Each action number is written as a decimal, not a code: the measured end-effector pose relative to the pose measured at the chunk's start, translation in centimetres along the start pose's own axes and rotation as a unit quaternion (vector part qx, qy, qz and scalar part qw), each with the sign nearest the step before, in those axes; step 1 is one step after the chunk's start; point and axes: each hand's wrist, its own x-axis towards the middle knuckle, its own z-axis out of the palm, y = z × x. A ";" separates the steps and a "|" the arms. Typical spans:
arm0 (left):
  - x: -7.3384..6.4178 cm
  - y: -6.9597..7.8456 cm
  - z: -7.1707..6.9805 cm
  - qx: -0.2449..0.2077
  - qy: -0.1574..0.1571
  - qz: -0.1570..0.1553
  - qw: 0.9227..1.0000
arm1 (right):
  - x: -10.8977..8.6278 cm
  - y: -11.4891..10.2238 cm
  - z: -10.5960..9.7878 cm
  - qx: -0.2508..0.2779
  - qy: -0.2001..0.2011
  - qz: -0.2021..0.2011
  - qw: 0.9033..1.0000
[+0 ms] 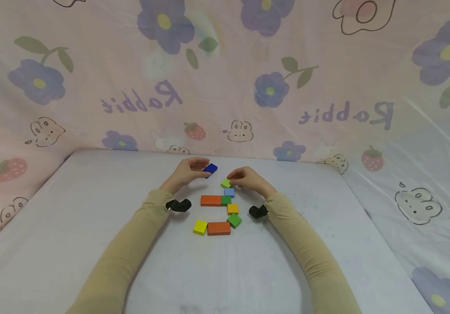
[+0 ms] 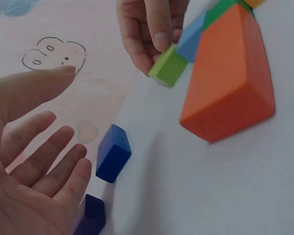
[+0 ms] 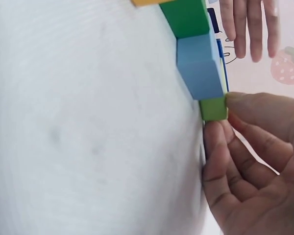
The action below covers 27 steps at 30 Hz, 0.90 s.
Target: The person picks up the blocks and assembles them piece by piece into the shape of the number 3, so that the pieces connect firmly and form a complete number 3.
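Observation:
In the head view, my right hand (image 1: 247,179) pinches a light green block (image 1: 226,183) between thumb and fingers, with the block resting on the table. The right wrist view has the thumb at one side of that light green block (image 3: 214,108), close against a light blue block (image 3: 200,66). My left hand (image 2: 41,166) is spread, thumb apart from its fingers and nothing between them. Just beyond its fingertips stands a blue block (image 2: 113,153); a darker blue-purple block (image 2: 91,215) is partly hidden by that hand.
Toward me, a row bends down the white table (image 1: 170,270): a long orange block (image 1: 211,200), a green block (image 1: 226,199), an amber block (image 1: 233,209), another green block (image 1: 234,220), a second orange block (image 1: 219,228) and a yellow block (image 1: 200,227). Behind hangs a patterned cloth (image 1: 217,87).

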 end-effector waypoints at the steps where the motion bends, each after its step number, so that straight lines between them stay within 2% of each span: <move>1: 0.1 -0.1 0.1 0.002 -0.001 0.004 1.000 | 0.0 0.0 0.0 0.000 -0.001 0.001 1.000; 6: 0.2 -0.5 0.4 0.025 -0.008 0.033 0.999 | 0.1 0.2 0.0 0.003 -0.002 0.004 1.000; 10: 0.4 -0.6 0.6 0.050 0.000 0.045 0.998 | 0.1 0.1 0.0 0.004 -0.002 0.001 1.000; 19: 1.0 -0.7 1.0 0.058 0.021 0.030 0.998 | 0.1 0.0 -0.1 -0.001 -0.001 -0.002 1.000; 27: 1.1 -1.1 1.2 0.106 0.035 0.023 0.993 | 0.0 -0.1 -0.1 0.006 -0.001 0.007 1.000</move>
